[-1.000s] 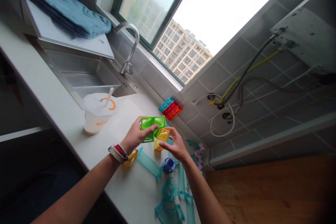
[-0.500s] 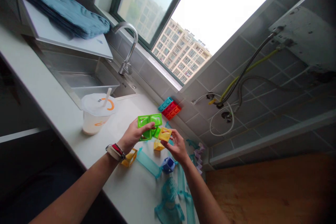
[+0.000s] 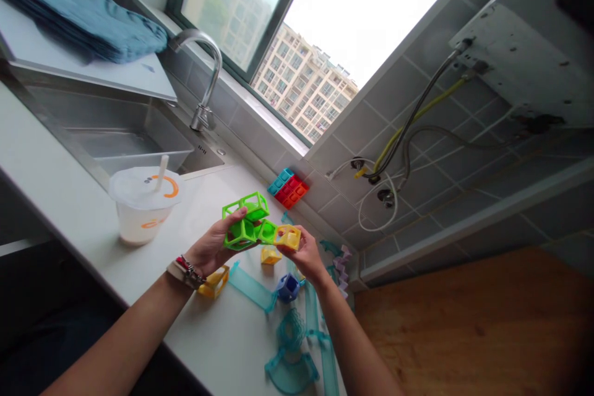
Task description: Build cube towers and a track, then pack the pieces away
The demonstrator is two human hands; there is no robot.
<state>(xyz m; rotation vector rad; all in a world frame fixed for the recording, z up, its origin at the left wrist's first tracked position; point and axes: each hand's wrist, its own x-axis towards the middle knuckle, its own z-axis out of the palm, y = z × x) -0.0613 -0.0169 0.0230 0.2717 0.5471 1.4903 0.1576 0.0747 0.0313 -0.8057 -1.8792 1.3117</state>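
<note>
The green blocks — four open-framed cubes with curved walls inside, bright and slightly glossy — are held in the air above the white counter. Two sit in an upper row, one lies below them, and another juts out toward four o'clock, where its edge meets a yellow block of the same hollow make; whether the two are locked together or merely touching, I cannot tell. The left hand is clamped on the green blocks, its thumb laid across their near side and the other fingers mostly hidden beneath. Its forearm slants in from seven o'clock, with a watch and a red bracelet at the wrist. The right hand grips the yellow block at its three o'clock end, fingers bent around it, the forearm rising from five o'clock. The hands are apart, facing each other, with the blocks bridging the gap. From the green blocks, a spare yellow block lies on the counter near five o'clock, a blue block farther out that way, and a teal track at six — a lidded cup stands at nine.
</note>
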